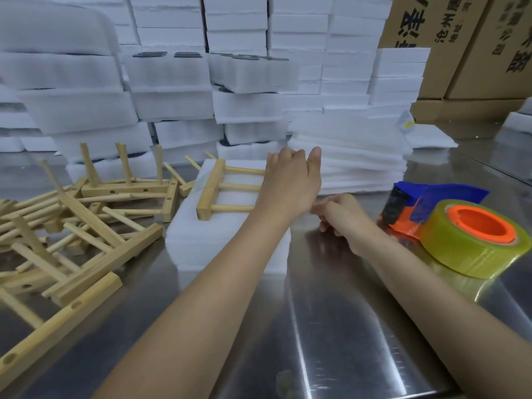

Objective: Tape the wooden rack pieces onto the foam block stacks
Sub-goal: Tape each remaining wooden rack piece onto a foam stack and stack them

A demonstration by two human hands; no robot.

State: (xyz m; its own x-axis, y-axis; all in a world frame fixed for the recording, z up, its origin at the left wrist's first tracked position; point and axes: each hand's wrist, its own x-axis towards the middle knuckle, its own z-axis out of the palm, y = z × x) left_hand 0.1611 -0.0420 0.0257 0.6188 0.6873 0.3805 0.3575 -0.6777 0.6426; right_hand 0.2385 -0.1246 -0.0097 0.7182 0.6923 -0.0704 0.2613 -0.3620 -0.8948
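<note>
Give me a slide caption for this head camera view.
Left hand holds a wooden rack piece on a foam block stack; right hand rests beside the tape dispenser.

Cardboard boxes (426, 24) far beyond the right hand (341, 216) carry sideways Chinese print: "沧州" is readable, the rest cropped.

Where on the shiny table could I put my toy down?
Best spot: the bare metal table in front, between the two forearms. Another patch lies right of the foam sheets, behind the tape dispenser. The left is crowded with loose wooden rack pieces, and the back with foam block stacks.
</note>
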